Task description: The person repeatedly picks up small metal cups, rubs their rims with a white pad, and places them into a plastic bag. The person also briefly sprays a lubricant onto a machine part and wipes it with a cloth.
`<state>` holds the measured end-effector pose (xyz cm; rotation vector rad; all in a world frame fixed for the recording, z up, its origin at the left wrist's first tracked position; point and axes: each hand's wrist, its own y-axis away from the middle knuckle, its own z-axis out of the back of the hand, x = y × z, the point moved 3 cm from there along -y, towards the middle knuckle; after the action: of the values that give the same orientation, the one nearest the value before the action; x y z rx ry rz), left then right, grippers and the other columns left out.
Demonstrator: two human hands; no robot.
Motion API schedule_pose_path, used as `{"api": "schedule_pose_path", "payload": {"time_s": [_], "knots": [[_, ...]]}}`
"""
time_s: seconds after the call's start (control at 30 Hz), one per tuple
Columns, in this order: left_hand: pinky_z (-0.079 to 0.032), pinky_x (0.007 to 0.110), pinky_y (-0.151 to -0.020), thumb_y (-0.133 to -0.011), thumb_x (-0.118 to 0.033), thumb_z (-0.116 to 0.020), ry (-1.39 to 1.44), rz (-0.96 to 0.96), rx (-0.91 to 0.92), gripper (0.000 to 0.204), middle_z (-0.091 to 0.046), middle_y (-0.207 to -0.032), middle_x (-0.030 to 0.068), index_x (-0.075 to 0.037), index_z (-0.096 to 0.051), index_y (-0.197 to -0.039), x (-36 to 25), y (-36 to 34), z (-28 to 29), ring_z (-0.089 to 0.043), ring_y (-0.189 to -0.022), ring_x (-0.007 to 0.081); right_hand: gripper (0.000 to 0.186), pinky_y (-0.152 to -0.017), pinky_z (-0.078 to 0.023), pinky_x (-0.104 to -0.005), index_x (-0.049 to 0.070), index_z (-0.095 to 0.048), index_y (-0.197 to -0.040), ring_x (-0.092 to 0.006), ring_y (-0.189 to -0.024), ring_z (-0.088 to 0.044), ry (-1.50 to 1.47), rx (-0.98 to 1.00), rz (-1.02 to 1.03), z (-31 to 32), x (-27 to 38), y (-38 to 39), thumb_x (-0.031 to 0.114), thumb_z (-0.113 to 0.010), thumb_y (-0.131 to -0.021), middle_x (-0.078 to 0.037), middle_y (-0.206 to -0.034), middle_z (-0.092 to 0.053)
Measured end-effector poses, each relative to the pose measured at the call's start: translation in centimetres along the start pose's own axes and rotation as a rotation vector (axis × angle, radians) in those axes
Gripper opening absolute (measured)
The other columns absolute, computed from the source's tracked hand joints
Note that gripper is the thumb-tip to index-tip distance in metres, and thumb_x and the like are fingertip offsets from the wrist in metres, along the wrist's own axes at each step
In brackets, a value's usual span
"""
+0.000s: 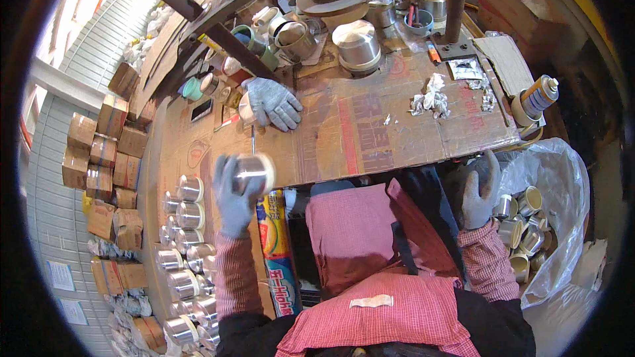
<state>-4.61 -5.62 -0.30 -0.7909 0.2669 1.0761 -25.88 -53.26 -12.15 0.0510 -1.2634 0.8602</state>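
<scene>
Left hand (234, 195): in a gray glove, its grip bent around one side of a shiny cup (254, 174).
Shiny cup: held near the front edge of the surface (317, 135).
Right hand (479, 193): gloved too, grip spread wide, nothing seen in it, near a clear bag (570, 188).
Clear bag: full of silver cups (527, 235).
Cup rows (189, 215): on the left side.
White scraps (433, 98): on the surface, far right.

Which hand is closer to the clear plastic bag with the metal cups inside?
Right. The right hand is just left of the clear plastic bag; the left hand is well away, farther left, holding a silver cup.
</scene>
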Motion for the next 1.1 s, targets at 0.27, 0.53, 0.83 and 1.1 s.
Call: {"api": "schedule_pose_path", "payload": {"time_s": [0.27,0.53,0.83,1.1], "knots": [[-0.041,0.045,-0.116,-0.077,-0.013,-0.086,-0.068,-0.325,0.062,0.083,-0.045,-0.152,0.0241,-0.002,-0.047,-0.15,-3.9,-4.5,-10.9,-0.047,-0.14,0.037,0.05,-0.12,-0.036,-0.0462,-0.002,-0.058,-0.141,-0.0381,-0.139,-0.05,0.022,0.049,0.275,-2.7,4.9,0.2,-0.003,-0.061,-0.092,-0.021,-0.146,-0.056],[-0.041,0.038,-0.117,-0.079,0.003,-0.076,0.645,0.205,-0.067,0.11,-0.037,-0.157,0.0171,0.0,-0.008,-0.165,-1.0,-0.3,-14.0,-0.042,-0.142,0.0282,0.045,-0.118,-0.038,-0.0448,-0.002,-0.06,-0.138,-0.037,-0.137,-0.053,-0.179,0.195,0.304,-8.2,8.8,-3.7,0.0,-0.061,-0.094,-0.021,-0.142,-0.059],[-0.034,0.042,-0.122,-0.079,-0.011,-0.086,0.654,0.012,-0.073,0.108,-0.037,-0.16,0.0156,0.0,-0.019,-0.163,-5.5,-5.7,-13.3,-0.04,-0.145,0.0286,0.101,-0.12,-0.034,-0.0478,-0.006,-0.031,-0.156,-0.0409,-0.142,-0.045,-0.35,0.034,0.0,-24.2,9.3,-14.8,0.034,-0.084,-0.081,-0.031,-0.151,-0.045],[-0.033,0.039,-0.121,-0.073,-0.015,-0.096,0.505,0.042,-0.338,0.121,-0.038,-0.156,0.0205,0.004,-0.017,-0.162,-6.1,-14.4,-18.7,-0.041,-0.142,0.0294,0.104,-0.109,-0.047,-0.0461,0.001,-0.037,-0.153,-0.0396,-0.13,-0.056,-0.137,0.072,0.096,-26.5,12.9,-20.7,0.034,-0.092,-0.07,-0.024,-0.146,-0.051]]}}
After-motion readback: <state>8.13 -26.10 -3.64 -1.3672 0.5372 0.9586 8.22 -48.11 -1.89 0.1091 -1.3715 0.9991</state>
